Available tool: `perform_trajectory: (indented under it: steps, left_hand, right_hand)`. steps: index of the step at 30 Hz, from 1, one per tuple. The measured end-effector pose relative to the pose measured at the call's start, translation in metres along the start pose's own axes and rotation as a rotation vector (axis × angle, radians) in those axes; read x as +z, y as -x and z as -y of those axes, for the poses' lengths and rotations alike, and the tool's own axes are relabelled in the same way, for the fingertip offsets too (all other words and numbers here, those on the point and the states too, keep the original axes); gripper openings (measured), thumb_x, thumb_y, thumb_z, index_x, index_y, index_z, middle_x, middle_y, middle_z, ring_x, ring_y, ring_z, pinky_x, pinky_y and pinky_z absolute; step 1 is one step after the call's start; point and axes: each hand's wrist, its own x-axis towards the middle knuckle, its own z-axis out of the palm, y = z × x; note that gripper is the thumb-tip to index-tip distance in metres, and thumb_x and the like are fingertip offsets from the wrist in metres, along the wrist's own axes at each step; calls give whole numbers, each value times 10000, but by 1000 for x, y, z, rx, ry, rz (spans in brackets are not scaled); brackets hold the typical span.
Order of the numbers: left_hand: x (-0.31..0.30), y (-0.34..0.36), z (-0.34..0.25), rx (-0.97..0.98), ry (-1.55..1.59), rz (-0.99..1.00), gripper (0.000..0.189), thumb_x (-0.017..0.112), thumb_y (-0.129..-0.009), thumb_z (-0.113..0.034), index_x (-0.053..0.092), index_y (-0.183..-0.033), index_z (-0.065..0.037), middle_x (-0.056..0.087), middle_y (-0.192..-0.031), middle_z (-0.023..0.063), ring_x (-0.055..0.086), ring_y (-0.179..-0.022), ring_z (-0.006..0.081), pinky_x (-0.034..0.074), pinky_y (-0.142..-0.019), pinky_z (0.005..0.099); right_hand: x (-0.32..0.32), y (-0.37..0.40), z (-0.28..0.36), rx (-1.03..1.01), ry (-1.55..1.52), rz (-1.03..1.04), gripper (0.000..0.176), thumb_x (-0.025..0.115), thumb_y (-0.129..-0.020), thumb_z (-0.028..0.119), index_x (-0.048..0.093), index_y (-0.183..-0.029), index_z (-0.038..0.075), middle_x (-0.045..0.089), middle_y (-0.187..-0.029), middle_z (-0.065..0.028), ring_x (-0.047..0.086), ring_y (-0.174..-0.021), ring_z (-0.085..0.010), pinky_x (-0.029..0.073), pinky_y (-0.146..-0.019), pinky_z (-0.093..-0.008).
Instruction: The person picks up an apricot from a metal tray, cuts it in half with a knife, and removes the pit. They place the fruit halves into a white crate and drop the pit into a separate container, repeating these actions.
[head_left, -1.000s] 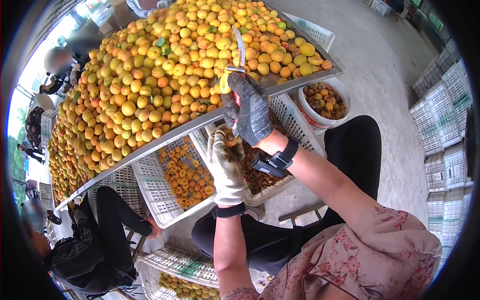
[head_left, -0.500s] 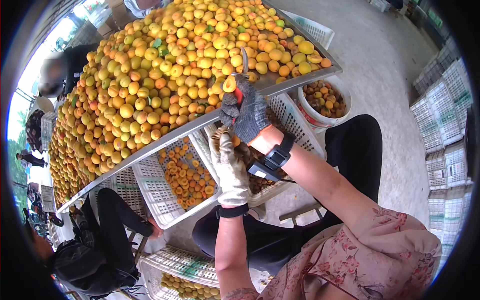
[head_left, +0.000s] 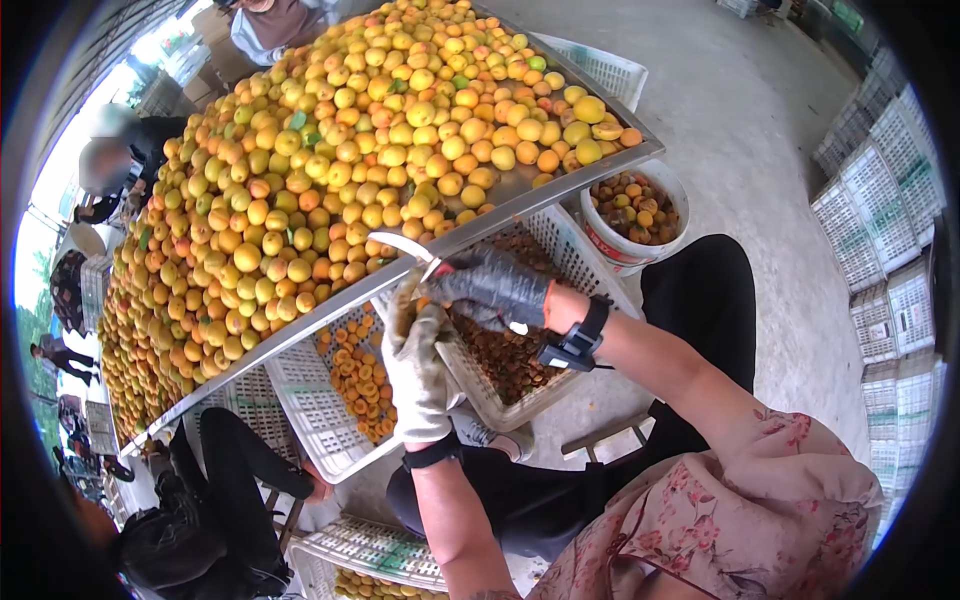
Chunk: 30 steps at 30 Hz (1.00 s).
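Observation:
A heap of orange-yellow fruit covers the metal-edged table. My right hand, in a dark grey glove, is closed round the red handle of a curved knife, its blade pointing left along the table edge. Close against it, my left hand, in a whitish glove, has its fingers curled; what they hold, if anything, is hidden. Beneath the hands are a crate of halved fruit on the left and a crate of brown pieces on the right.
A white bucket of discoloured fruit stands right of the crates. A person in dark clothes sits at the lower left, and other people are beyond the table. Stacked white crates line the right side. Another crate is at the bottom.
My right hand and the knife have moved down and left, off the fruit heap to my left hand. The orange piece at the knife no longer shows. My left hand has shifted left and lower.

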Motion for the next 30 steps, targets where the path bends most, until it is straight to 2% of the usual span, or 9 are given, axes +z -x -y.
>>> perform_trajectory:
  steps: [8,10,15,23,25,26,27,28,30]
  left_hand:
    - [-5,5,7,164,47,-152,441,526,-821,78,493,-1248,-26,543,-1167,58,527,-871,102,449,-749,229]
    - [-11,0,12,281,44,-145,400,534,-831,25,495,-1223,-48,570,-1032,44,530,-802,89,444,-708,223]
    - [-15,-2,8,168,-49,-99,323,558,-800,36,511,-1104,-61,555,-908,12,517,-691,74,438,-624,203]
    - [-15,0,-6,56,-116,-194,268,579,-778,78,511,-997,-61,501,-812,-4,435,-624,44,376,-554,176]
    - [-32,0,-12,162,-234,-280,238,612,-807,26,508,-1011,-41,519,-873,35,498,-736,109,434,-678,236]
    - [-43,-1,-10,220,-337,-375,237,619,-814,11,506,-1019,-33,524,-899,54,518,-790,135,448,-733,256]
    - [-68,-2,-2,182,-503,-412,296,644,-821,-33,505,-1081,-23,538,-983,105,528,-926,199,437,-859,309]
    - [-74,-1,5,184,-504,-426,296,644,-821,-33,505,-1081,-23,538,-983,105,528,-926,199,437,-859,309]
    - [-91,2,2,207,-1026,-548,446,653,-825,-66,477,-1233,-35,564,-1112,154,533,-985,260,414,-916,376]
  right_hand:
    - [26,-18,-7,-64,-86,-9,167,687,-840,177,607,-956,86,535,-615,49,405,-437,-21,279,-368,-190]
    - [28,-26,-11,-149,101,-7,174,684,-841,177,604,-963,82,560,-673,46,405,-464,-17,286,-380,-182]
    - [14,-35,-15,-132,220,83,199,699,-835,206,606,-936,63,572,-732,28,505,-600,-41,378,-492,-188]
    - [-2,-13,5,-86,219,207,137,681,-836,183,631,-863,59,609,-704,-7,547,-574,-78,433,-504,-237]
    - [-16,-22,12,-608,618,-21,174,691,-806,199,637,-874,48,635,-731,-39,585,-635,-136,472,-576,-293]
    - [-34,-16,30,-620,1018,-194,191,687,-775,197,645,-881,43,654,-753,-86,616,-699,-193,493,-657,-326]
    - [-56,-31,28,-645,831,-271,154,665,-767,178,645,-849,50,638,-732,-121,621,-691,-214,501,-663,-333]
    - [-73,-29,48,-614,1014,-422,114,639,-778,166,647,-809,56,640,-730,-126,622,-688,-224,503,-675,-341]
    - [-72,-37,73,-685,1083,-348,144,638,-787,198,655,-863,76,662,-763,-106,630,-681,-215,512,-665,-343]
